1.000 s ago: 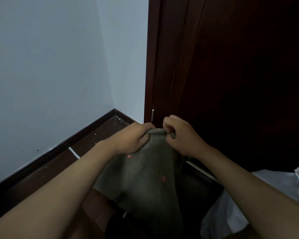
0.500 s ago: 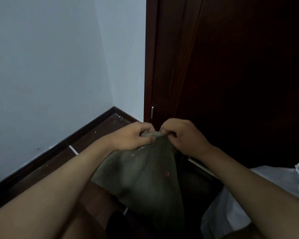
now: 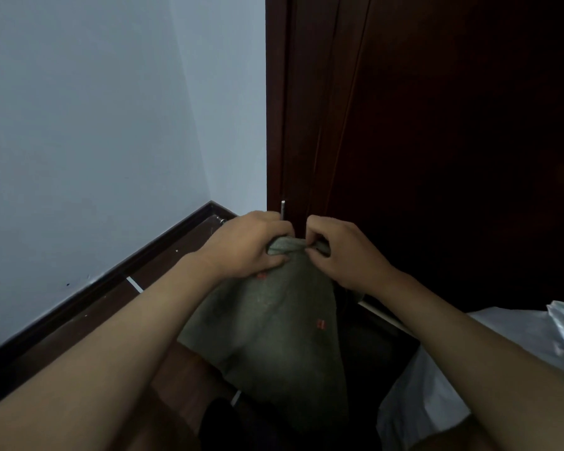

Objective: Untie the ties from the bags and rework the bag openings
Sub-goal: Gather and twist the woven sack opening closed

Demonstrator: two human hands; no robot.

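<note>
Here, a person's two hands work the gathered neck of a grey-green bag [image 3: 274,333] in the corner of a room. The left hand [image 3: 251,247] has its fingers curled round the bunched top, thumb pressed against the cloth below; the right hand [image 3: 342,252] pinches the same twisted neck from the other side, the two hands nearly touching. The bag looks like soft, matte fabric dotted with small red marks, and widens from the narrow neck into a rounded body that hangs down between the forearms. A glossy white plastic bag [image 3: 489,349] lies crumpled at lower right, just beside it. Dark wooden door [image 3: 437,157] panels rise close behind the hands, a pale smooth wall [image 3: 95,125] and dark skirting board [image 3: 118,275] stand to the left, and a strip of brown floor [image 3: 88,323] lies open beside the left forearm.
</note>
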